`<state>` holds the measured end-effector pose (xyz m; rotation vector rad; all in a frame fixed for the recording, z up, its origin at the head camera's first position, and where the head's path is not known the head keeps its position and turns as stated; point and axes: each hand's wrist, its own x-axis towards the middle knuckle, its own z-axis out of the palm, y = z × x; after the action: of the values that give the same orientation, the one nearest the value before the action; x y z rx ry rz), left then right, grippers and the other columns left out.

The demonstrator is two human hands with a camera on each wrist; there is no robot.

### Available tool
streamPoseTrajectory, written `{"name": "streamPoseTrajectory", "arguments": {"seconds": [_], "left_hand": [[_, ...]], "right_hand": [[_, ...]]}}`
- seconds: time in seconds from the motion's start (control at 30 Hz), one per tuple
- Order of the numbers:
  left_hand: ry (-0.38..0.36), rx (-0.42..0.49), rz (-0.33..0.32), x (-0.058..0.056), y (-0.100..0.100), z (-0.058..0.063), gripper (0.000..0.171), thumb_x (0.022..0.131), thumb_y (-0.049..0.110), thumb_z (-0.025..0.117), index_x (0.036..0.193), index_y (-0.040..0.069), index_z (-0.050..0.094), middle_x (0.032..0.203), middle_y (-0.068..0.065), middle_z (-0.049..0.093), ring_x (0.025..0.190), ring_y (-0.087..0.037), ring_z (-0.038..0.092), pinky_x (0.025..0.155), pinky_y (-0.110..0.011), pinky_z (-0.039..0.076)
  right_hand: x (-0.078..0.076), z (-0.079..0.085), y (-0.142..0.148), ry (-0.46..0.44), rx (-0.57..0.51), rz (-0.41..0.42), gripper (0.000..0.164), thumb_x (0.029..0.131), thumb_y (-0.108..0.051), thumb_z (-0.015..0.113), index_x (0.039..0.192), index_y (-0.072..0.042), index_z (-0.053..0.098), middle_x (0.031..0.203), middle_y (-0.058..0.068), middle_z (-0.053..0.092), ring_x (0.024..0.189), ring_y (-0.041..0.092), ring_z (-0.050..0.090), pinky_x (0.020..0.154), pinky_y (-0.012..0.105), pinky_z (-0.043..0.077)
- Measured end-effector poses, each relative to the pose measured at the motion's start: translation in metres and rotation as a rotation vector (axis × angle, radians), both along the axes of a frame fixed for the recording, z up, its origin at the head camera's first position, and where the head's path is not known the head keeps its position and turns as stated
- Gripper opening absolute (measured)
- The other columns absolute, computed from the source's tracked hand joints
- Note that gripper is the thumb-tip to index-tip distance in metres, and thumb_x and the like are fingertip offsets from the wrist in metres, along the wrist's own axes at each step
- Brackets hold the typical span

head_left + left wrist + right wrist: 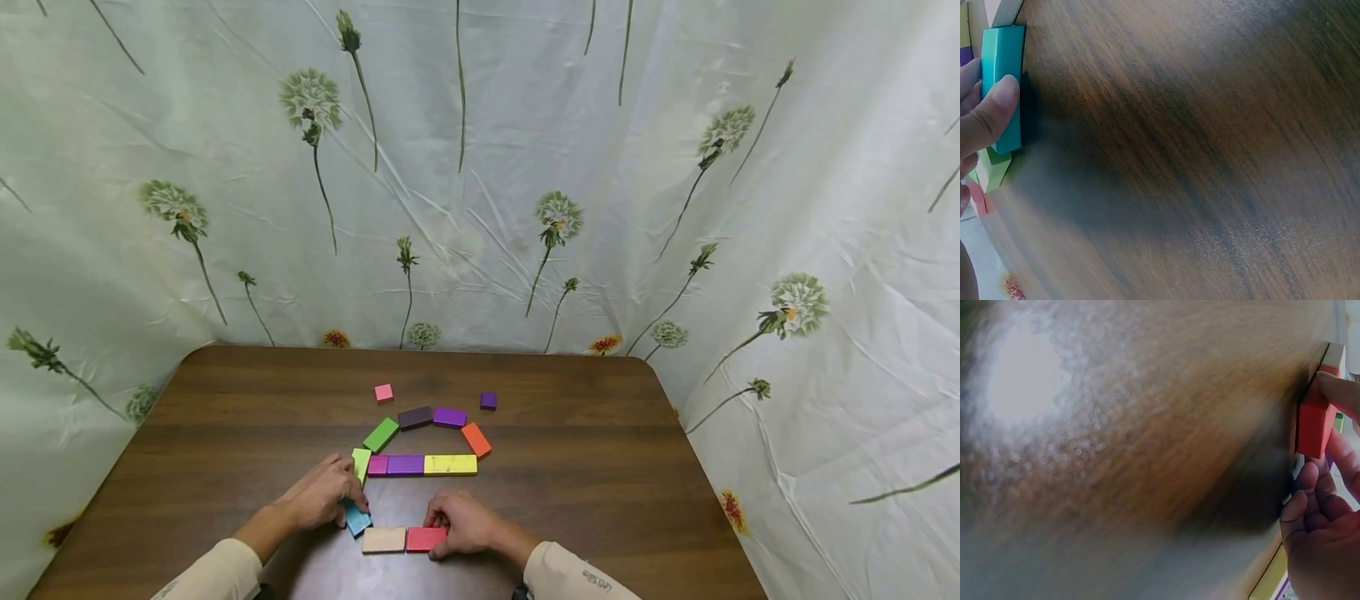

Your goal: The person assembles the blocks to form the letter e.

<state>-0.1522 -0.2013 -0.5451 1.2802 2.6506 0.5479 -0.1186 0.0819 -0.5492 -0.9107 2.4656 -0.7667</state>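
My left hand (321, 495) pinches a light blue block (357, 521) at the lower left of a ring of flat coloured blocks. In the left wrist view its thumb lies along one side of that blue block (1005, 53), with fingers on the far side. My right hand (471, 523) grips a red block (421, 540) between thumb and fingers; the right wrist view has this red block (1314, 428) too. A beige block (384, 540) lies end to end with the red one and close to the blue one. Above the left fingers stands a lime block (362, 463), partly covered.
Green (381, 435), dark (416, 418), purple (450, 417) and orange (476, 440) blocks form an arc. Below it runs a row of magenta (378, 466), violet (406, 466) and yellow (451, 465) blocks. Small pink (383, 393) and dark purple (488, 401) blocks lie behind on the wooden table (600, 467).
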Motion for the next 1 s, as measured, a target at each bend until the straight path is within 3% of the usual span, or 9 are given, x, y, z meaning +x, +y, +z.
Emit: {"name": "streamPoseTrajectory", "arguments": {"seconds": [0.23,0.47,0.8,1.0], "left_hand": [[0.021,0.017,-0.025,-0.0002,-0.0010,-0.0004,0.025,0.065,0.009,0.082,0.086,0.024,0.078,0.084,0.022,0.065,0.075,-0.003,0.038,0.070,-0.028,0.030],[0.061,0.039,-0.042,-0.0015,-0.0025,-0.0031,0.027,0.063,0.008,0.082,0.085,0.023,0.078,0.084,0.023,0.066,0.075,-0.003,0.040,0.070,-0.027,0.031],[0.070,0.040,-0.043,-0.0019,-0.0022,-0.0031,0.027,0.062,0.009,0.082,0.084,0.023,0.078,0.083,0.023,0.066,0.074,-0.003,0.040,0.070,-0.027,0.032],[0.059,0.040,-0.038,-0.0018,-0.0017,-0.0028,0.027,0.062,0.009,0.083,0.084,0.023,0.078,0.084,0.022,0.066,0.075,-0.003,0.040,0.070,-0.028,0.031]], "right_hand": [[0.0012,-0.0007,0.0006,0.059,-0.054,0.032,0.025,0.067,-0.018,0.085,0.083,-0.013,0.066,0.074,-0.017,0.048,0.067,-0.007,0.044,0.062,0.010,0.038],[0.0009,0.0003,0.0001,0.001,-0.053,0.010,0.025,0.069,-0.018,0.085,0.086,-0.013,0.066,0.075,-0.016,0.048,0.069,-0.007,0.044,0.064,0.011,0.038],[-0.0004,-0.0026,0.0008,0.011,-0.047,0.012,0.031,0.068,-0.022,0.086,0.092,-0.016,0.067,0.077,-0.017,0.050,0.070,-0.007,0.044,0.065,0.011,0.038],[-0.0075,-0.0034,0.0081,-0.080,-0.118,-0.020,0.030,0.073,-0.021,0.084,0.096,-0.012,0.067,0.080,-0.015,0.053,0.073,-0.006,0.047,0.068,0.012,0.040]]}}
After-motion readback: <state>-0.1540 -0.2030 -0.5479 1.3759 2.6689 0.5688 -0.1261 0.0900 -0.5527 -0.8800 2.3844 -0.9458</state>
